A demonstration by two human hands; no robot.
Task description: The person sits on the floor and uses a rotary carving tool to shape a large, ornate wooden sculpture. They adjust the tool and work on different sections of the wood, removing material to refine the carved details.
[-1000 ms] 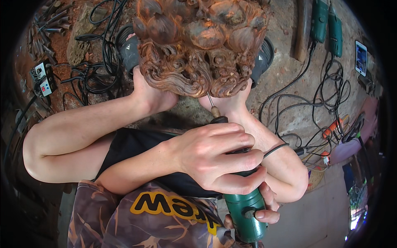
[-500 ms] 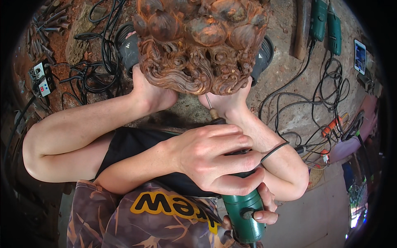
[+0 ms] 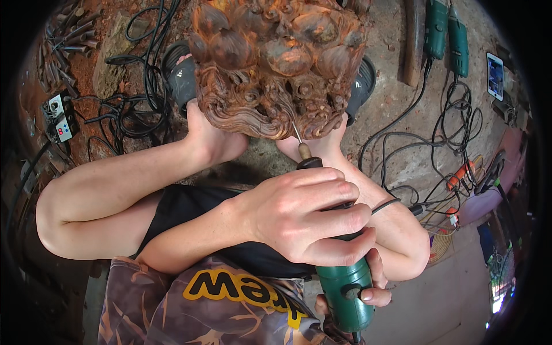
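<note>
A brown wood carving (image 3: 282, 63) with rounded knobs and swirling grooves stands at the top middle, between my bare feet. Both my hands hold a green rotary tool (image 3: 345, 293) whose long thin bit points up at it. My left hand (image 3: 307, 215) reaches across from the left and wraps round the dark front part of the tool. Lower down, the fingers of my right hand (image 3: 376, 287) curl round the green body, and the rest of that hand is hidden. The bit's tip overlaps the grooves near the carving's lower edge; whether it touches, I cannot tell.
Two more green power tools (image 3: 437, 29) lie at the upper right, their black cords (image 3: 443, 138) tangled below. Beyond them is a phone (image 3: 495, 76). A control box (image 3: 59, 118) and coiled cables (image 3: 129, 109) sit at left, near a pile of metal bits (image 3: 66, 43).
The bit's tip has moved from the carving's bottom edge up onto its grooved front. Both hands and the tool have shifted slightly right; the whole view has also moved a little.
</note>
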